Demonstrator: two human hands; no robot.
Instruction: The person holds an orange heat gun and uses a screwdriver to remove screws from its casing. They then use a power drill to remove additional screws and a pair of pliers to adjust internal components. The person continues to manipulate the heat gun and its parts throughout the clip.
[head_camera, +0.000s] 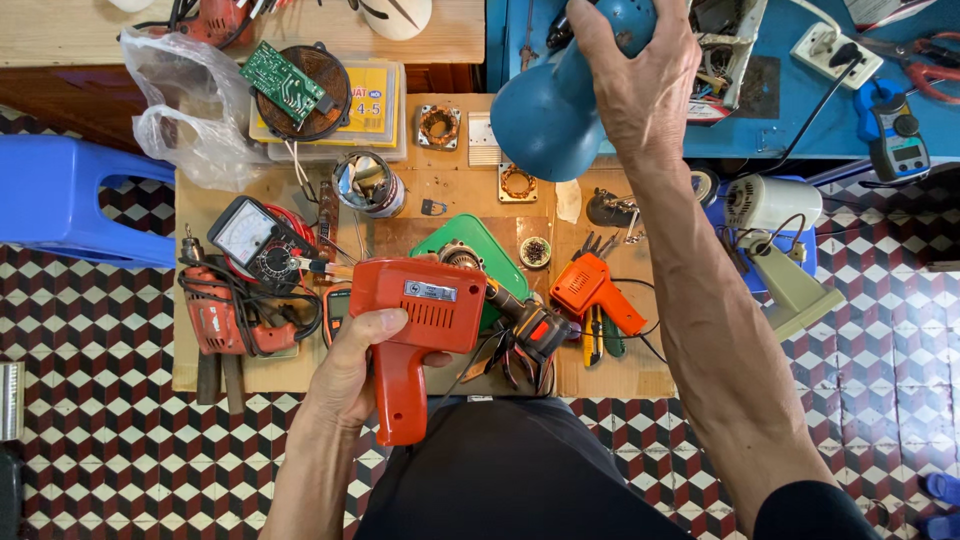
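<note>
Closest to the lens, the left hand (350, 365) is clamped around the grip of an orange electric drill (425, 320), held low over the near edge of the cluttered bench (455, 190). Farther out, the right hand (640, 70) is closed over the top of a blue lamp shade (545, 115) above the bench's far side, with a multimeter (250, 235) and a smaller orange soldering gun (590, 290) lying below.
</note>
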